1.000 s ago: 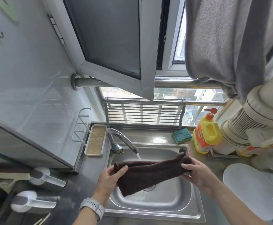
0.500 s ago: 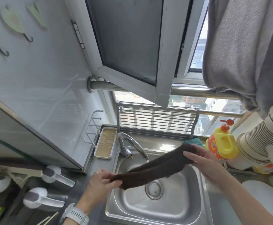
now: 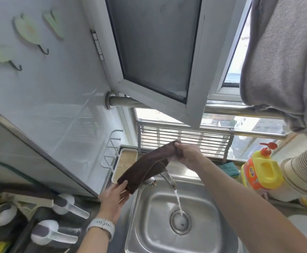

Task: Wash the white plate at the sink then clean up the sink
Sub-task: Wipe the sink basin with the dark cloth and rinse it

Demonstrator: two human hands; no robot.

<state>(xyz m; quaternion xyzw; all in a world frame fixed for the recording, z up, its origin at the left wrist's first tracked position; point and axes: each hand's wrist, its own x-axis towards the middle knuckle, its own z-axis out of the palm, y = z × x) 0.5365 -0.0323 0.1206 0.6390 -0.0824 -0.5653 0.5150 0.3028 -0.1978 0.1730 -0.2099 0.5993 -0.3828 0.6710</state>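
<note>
Both hands (image 3: 186, 154) (image 3: 115, 195) lifted the floppy dark brown cloth (image 3: 147, 166) faucetward; fingers pinch each end. Soft, wet, grab ends.

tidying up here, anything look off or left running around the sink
The faucet is running straight into the drain of the sink while both hands hold the brown cloth up, clear of the stream. Nothing looks spilled or damaged.

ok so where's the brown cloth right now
In the head view, the brown cloth is stretched between the left hand and right hand, above the faucet.
</note>
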